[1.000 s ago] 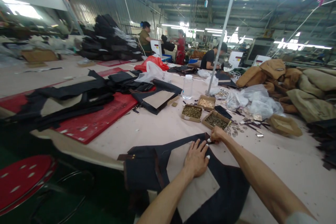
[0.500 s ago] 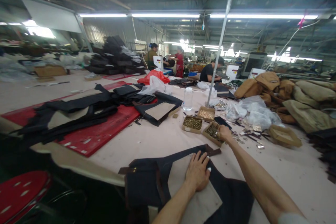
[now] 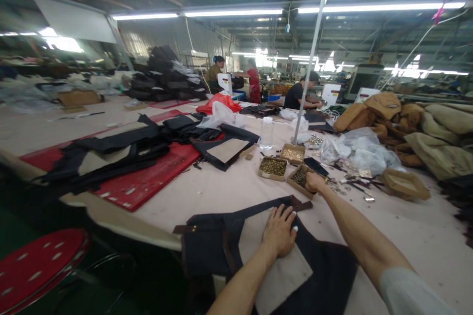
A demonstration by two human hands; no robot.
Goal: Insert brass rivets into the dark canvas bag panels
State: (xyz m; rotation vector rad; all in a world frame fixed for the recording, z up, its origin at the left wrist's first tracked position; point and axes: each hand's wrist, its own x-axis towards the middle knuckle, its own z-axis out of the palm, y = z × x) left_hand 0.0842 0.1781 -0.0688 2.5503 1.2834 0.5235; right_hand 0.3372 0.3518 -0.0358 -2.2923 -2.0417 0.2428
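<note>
Presumably to steady the cloth (image 3: 314,253), near on the counter (image 3: 229,192), my left grip (image 3: 280,232) lies spread over it, while my right grip (image 3: 315,183), how closed I cannot tell, is at the box (image 3: 296,189) beyond.

Under the left hand (image 3: 280,231), dark cloth (image 3: 327,261) lies matt and smooth-looking, with a dull beige panel (image 3: 284,285) flat beneath the palm and a leathery brown strap (image 3: 303,205) just past it. The right hand (image 3: 316,183) is at a matt cardboard box (image 3: 296,188) whose metal studs (image 3: 298,177) look grainy, with a brassy glint. Beyond that hand I see crinkled, shiny plastic bags (image 3: 369,150); to its left, a clear, smooth bottle (image 3: 266,133). Far left of both, a red board (image 3: 144,184) looks glossy but scuffed.
</note>
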